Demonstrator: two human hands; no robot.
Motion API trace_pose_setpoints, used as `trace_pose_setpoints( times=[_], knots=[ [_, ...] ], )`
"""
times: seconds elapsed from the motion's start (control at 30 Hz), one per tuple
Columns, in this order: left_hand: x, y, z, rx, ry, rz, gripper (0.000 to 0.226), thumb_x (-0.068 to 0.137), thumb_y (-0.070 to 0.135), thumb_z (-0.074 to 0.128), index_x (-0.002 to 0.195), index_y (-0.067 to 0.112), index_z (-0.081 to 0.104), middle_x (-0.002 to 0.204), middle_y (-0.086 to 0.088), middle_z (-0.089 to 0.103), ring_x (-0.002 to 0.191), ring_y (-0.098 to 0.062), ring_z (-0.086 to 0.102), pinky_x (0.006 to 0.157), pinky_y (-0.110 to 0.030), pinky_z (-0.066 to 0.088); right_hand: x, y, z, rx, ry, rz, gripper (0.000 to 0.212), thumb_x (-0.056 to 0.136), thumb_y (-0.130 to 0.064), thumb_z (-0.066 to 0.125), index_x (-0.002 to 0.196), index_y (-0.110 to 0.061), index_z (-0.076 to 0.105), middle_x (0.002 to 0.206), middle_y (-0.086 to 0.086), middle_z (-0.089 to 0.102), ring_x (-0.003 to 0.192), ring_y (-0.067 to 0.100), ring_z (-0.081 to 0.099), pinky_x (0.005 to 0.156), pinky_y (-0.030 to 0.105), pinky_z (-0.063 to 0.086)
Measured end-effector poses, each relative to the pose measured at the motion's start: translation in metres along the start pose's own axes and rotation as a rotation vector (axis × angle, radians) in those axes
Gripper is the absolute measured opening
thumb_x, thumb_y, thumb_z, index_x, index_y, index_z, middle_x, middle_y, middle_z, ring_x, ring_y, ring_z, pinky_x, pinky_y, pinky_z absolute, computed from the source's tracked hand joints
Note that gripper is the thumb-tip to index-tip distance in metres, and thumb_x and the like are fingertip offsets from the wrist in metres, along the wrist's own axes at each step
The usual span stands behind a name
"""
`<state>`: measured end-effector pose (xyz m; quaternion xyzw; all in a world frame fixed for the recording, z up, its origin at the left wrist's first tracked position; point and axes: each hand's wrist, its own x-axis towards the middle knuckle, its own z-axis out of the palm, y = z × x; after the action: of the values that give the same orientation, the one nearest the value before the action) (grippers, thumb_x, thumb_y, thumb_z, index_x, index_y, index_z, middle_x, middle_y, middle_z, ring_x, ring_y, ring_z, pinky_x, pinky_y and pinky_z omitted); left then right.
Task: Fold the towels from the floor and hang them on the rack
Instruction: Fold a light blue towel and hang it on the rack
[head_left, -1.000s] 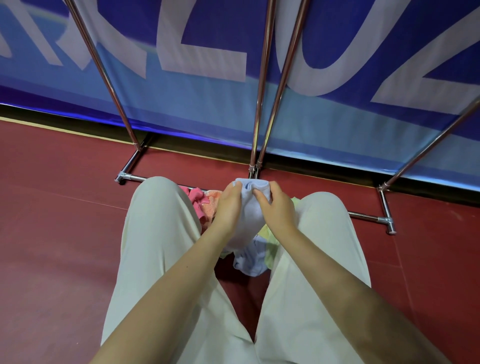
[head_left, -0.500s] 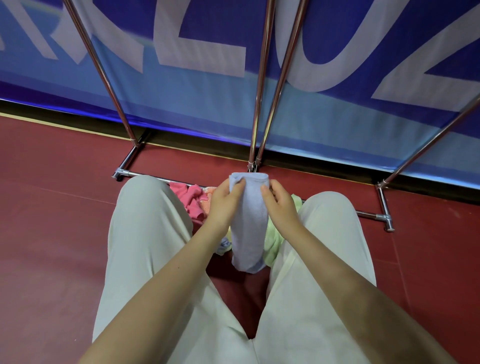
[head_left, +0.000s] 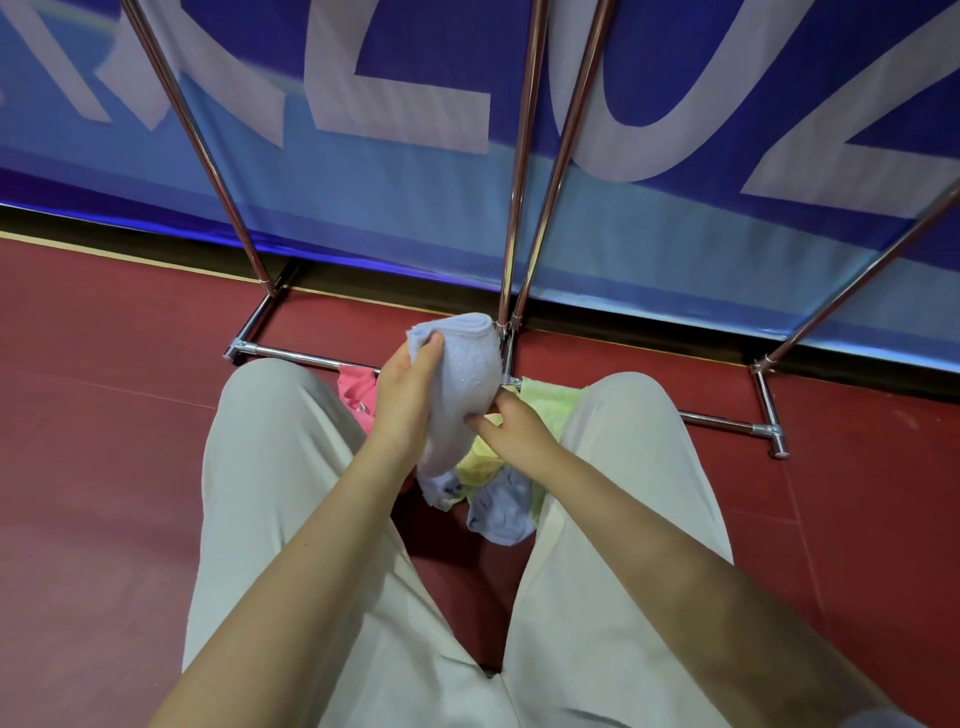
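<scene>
A pale lavender towel (head_left: 460, 379), folded into a narrow strip, hangs in front of my knees. My left hand (head_left: 405, 400) grips it near its folded top edge, thumb on the front. My right hand (head_left: 511, 428) pinches the strip's right edge lower down. More towels lie on the floor between my legs: a pink one (head_left: 357, 391), a green one (head_left: 553, 400), a yellow one (head_left: 480, 462) and another lavender one (head_left: 501, 512). The chrome rack (head_left: 519, 208) stands just beyond, its base bars on the floor.
My legs in light trousers (head_left: 270, 467) spread to either side of the towel pile. A blue banner with large pale letters (head_left: 415, 104) hangs behind the rack. The floor (head_left: 104, 415) is dark red.
The towel went from a bunched bundle to a hanging folded strip. My right hand slid down from the top edge to the strip's lower right side, uncovering the lavender towel on the floor.
</scene>
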<state>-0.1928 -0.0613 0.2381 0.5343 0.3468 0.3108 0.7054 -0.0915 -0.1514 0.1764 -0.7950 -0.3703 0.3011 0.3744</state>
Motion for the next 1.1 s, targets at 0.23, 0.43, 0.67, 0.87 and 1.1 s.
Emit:
trace_pose_setpoints(
  times=[0.23,0.43,0.67,0.87,1.1],
  knots=[
    [0.010,0.014,-0.027,-0.060,0.143,0.019,0.032,0.084,0.042,0.054,0.109,0.025,0.068,0.113,-0.003,0.070,0.110,-0.019,0.064,0.092,-0.038,0.052,0.006,-0.017,0.023,0.081,-0.078,0.029,0.009,0.094,-0.014,0.050,0.087,-0.014,0.055,0.086,0.010,0.061,0.082,0.025,0.056,0.076,0.037,0.044],
    [0.023,0.020,-0.052,-0.170,0.342,0.014,0.026,0.096,0.033,0.051,0.112,0.018,0.066,0.111,-0.004,0.069,0.101,-0.015,0.067,0.076,-0.028,0.054,0.004,-0.025,0.022,0.241,-0.085,0.049,0.009,0.096,-0.018,0.051,0.091,-0.019,0.059,0.082,-0.008,0.058,0.078,0.008,0.054,0.070,0.022,0.041],
    [0.026,0.013,-0.058,-0.252,0.362,-0.047,0.026,0.098,0.030,0.051,0.115,0.015,0.063,0.102,0.000,0.069,0.090,-0.012,0.068,0.071,-0.027,0.056,-0.004,-0.014,-0.003,0.266,0.043,-0.004,0.021,0.094,-0.029,0.058,0.079,-0.014,0.057,0.070,-0.009,0.049,0.063,-0.001,0.044,0.061,0.014,0.034],
    [0.035,0.005,-0.045,-0.140,0.405,-0.129,0.020,0.097,0.031,0.051,0.103,0.015,0.062,0.088,0.002,0.061,0.077,-0.012,0.057,0.057,-0.024,0.044,-0.013,-0.008,-0.024,0.353,-0.021,0.066,0.038,0.092,-0.032,0.061,0.098,0.006,0.062,0.085,0.006,0.059,0.077,0.015,0.055,0.070,0.029,0.042],
    [0.063,0.034,-0.036,-0.055,0.367,-0.084,0.015,0.096,0.027,0.051,0.091,0.017,0.061,0.089,0.000,0.060,0.086,-0.019,0.057,0.077,-0.038,0.050,0.005,-0.033,-0.065,0.250,0.039,-0.028,0.026,0.095,-0.024,0.058,0.098,0.000,0.066,0.087,0.016,0.064,0.078,0.011,0.051,0.066,0.023,0.039]
  ],
)
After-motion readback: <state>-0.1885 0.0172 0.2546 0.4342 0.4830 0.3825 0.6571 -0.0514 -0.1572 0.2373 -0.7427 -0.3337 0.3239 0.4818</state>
